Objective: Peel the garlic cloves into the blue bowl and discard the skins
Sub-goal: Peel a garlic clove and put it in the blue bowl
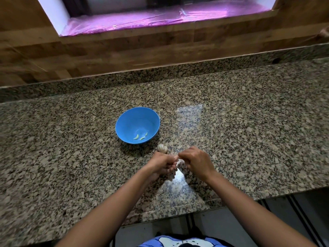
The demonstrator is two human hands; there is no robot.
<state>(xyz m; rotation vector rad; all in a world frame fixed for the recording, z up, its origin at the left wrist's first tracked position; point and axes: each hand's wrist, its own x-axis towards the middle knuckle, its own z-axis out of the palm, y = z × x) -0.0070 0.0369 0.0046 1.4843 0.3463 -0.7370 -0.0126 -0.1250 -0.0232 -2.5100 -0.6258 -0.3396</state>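
I look down on a speckled granite table [249, 131]. Both my bare forearms reach in from the bottom edge and meet near the middle. My left grip [162, 164] and my right grip [196, 161] are close together, backs up, fingertips almost touching. Both are curled closed on one small pale garlic clove [179, 161] held between them, just above the table. Only a sliver of it shows between my fingers, so I cannot tell how much skin is on it. My left grip holds it from the left with the fingers folded under. My right grip pinches it from the right, at its top.

Just beyond my left grip a garlic bulb [162, 148] sits on the table, pale with ribbed sides, its near part hidden by my knuckles. Just beside the bulb, farther away and to the left, stands the blue bowl [128, 120], upright. Three small peeled cloves [136, 137], pale greenish-white, lie in its bottom toward the near side.

A bright patch of reflected light lies on the table under and beyond my grips. Past the table's far edge rises a wood-patterned wall [124, 50], with a window ledge [160, 20] covered in a shiny pink sheet. At the bottom edge a bit of my blue shirt [187, 242] shows.
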